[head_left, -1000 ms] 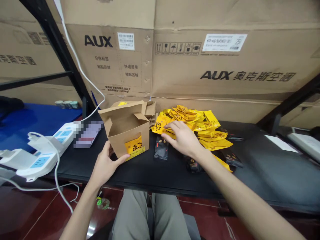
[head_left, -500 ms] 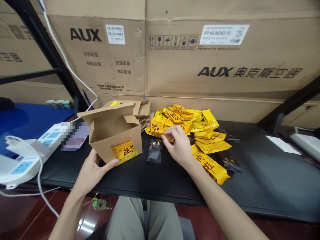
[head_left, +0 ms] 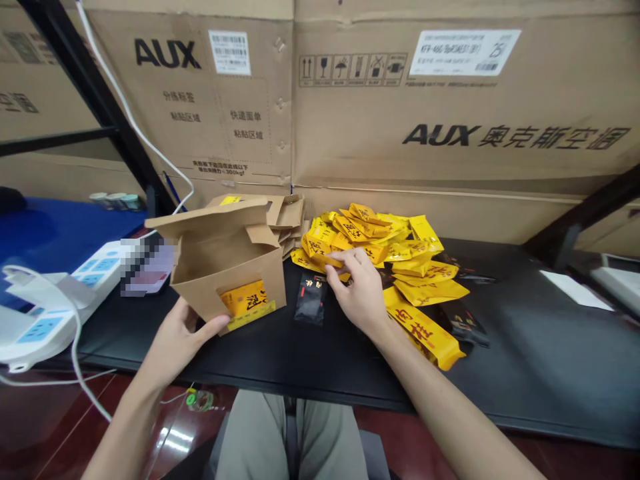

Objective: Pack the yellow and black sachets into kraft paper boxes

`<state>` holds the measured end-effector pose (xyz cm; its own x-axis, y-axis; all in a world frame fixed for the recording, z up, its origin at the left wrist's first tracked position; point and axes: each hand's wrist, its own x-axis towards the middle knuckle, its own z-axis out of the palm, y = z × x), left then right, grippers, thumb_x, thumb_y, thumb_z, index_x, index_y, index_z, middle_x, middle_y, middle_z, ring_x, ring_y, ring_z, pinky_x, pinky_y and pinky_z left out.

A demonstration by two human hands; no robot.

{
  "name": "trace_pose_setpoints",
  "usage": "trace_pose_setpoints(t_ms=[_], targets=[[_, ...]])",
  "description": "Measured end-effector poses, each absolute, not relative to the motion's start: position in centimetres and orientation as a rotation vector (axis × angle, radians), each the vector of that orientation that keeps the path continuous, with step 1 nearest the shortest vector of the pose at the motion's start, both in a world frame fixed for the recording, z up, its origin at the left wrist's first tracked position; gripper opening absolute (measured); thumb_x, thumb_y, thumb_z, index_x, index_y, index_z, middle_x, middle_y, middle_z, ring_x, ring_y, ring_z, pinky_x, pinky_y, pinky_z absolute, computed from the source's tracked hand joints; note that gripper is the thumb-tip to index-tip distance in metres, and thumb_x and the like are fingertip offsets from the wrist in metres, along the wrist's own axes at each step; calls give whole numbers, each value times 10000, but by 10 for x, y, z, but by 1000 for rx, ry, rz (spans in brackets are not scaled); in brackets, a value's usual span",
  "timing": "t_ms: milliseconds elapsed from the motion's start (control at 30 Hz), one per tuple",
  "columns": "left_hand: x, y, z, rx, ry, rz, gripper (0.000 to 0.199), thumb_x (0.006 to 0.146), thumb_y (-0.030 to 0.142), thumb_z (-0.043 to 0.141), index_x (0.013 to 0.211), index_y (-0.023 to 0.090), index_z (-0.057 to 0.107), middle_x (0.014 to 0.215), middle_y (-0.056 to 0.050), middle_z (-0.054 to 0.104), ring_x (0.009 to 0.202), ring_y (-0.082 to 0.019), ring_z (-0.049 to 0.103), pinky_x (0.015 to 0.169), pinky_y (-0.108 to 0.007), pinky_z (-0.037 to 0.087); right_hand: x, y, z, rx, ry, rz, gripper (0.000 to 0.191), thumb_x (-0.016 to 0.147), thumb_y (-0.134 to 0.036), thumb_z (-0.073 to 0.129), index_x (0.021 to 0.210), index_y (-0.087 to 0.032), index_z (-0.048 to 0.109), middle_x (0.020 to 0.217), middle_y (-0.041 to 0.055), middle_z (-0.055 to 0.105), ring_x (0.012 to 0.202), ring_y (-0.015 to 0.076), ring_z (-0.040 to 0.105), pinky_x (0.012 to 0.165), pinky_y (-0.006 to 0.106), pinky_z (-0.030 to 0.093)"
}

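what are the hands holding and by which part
The left hand holds the kraft paper box by its lower front edge, thumb along it. The right hand pinches a yellow sachet near one end.

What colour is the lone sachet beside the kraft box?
The sachet is black with pale lettering; best seen in the head view.
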<state>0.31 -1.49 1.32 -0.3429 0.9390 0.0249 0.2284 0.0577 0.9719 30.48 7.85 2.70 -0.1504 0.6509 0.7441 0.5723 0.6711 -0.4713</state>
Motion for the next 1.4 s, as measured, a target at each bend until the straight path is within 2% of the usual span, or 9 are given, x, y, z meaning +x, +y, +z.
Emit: trace_pose_setpoints(t_ms=[267,500,600,800,867,967,1033,1233,1400], targets=[[1,-19,11,1143,1684,1356,471,617,443,914,984,268,676,1113,-82,821,1145,-420,753,1029,-608,613,302,77,24,-1013,-1774,63,39,961,-258,618,970,-224,635,990,77,641,879,196,679,752,357,637],[-1,-15,2,1269,1601,1286,627,661,487,909,1172,236,648,1244,-97,783,1206,-365,733,1072,-533,591,310,75,29,-1052,-1734,113,82,950,-295,656,960,-223,619,943,47,643,730,154,655,691,321,626],[-3,-14,0,1325,1572,1283,676,696,497,894,1253,233,617,1311,-109,758,1249,-344,715,1086,-515,578,312,75,28,-1055,-1717,123,91,946,-299,658,947,-223,607,944,52,646,762,165,671,712,324,630],[-4,-16,-1,1319,1627,1249,638,717,507,886,1235,233,633,1301,-111,759,1232,-351,720,1078,-532,582,312,73,29,-1121,-1732,131,91,951,-303,644,954,-222,603,935,54,663,657,149,624,616,313,572],[-3,-17,-1,1304,1635,1252,642,717,512,885,1235,228,632,1300,-119,758,1232,-362,717,1083,-550,577,313,71,31,-1123,-1757,85,78,958,-295,643,948,-223,615,943,61,683,716,168,645,675,333,581],[-2,-17,1,1288,1629,1262,666,705,520,890,1236,221,622,1308,-120,755,1238,-361,715,1097,-545,568,313,69,35,-1091,-1793,-2,57,966,-280,655,941,-231,643,968,72,730,899,223,700,858,405,597],[-1,-17,2,1285,1626,1255,674,706,522,889,1244,221,615,1312,-116,754,1238,-349,717,1096,-524,572,313,68,37,-1050,-1789,-3,49,976,-273,655,947,-234,660,985,72,754,960,233,723,898,411,601],[-3,-16,1,1332,1615,1245,688,728,523,875,1287,232,599,1330,-119,747,1245,-336,716,1090,-501,578,321,72,45,-947,-1641,28,81,979,-315,676,996,-236,670,975,45,777,873,196,758,781,348,646],[-2,-16,1,1363,1603,1250,667,723,538,868,1257,233,608,1292,-118,764,1222,-344,729,1062,-497,594,322,62,98,-836,-1491,-129,159,965,-403,705,984,-249,670,882,33,741,771,169,729,697,328,638]])
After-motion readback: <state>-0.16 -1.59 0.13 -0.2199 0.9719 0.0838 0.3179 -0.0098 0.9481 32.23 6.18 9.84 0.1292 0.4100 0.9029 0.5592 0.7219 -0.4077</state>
